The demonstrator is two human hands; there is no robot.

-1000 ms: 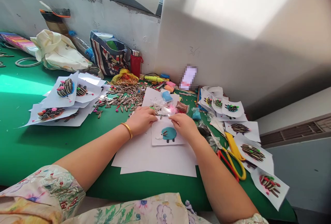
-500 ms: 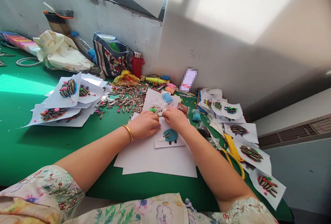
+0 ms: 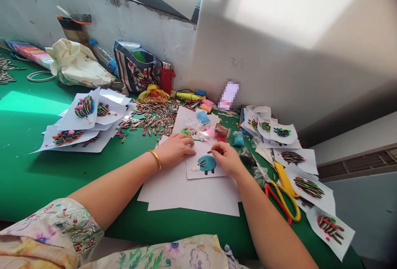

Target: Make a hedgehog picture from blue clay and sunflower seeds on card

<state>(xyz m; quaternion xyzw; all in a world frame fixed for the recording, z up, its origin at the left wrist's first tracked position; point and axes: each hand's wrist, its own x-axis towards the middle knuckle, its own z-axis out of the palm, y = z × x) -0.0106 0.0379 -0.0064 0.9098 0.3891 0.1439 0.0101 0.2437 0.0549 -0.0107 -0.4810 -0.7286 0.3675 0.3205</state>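
Observation:
A small white card (image 3: 191, 173) lies on larger white sheets (image 3: 164, 190); on it is a blue hedgehog shape (image 3: 208, 163) with dark feet and a few seeds near its head. My left hand (image 3: 175, 150) rests at the card's upper left edge, fingers spread and flat, holding nothing visible. Over the card's right side, my right hand (image 3: 227, 158) pinches a dark sunflower seed (image 3: 209, 152) just above the blue shape. Clear packets of clay, including a brown packet (image 3: 222, 130) and a light blue packet (image 3: 203, 117), lie beyond the hands.
Sunflower seeds (image 3: 155, 116) are heaped behind my left hand. Finished seed cards are stacked at left (image 3: 81, 114) and lined up at right (image 3: 310, 184). Yellow-handled scissors (image 3: 287, 202) lie right of my forearm. A red bottle (image 3: 166, 79) and bags stand by the wall.
My right hand has moved right and down from beside my left fingers, uncovering the card's top and the packets. A seed now shows at its fingertips. The view has shifted slightly.

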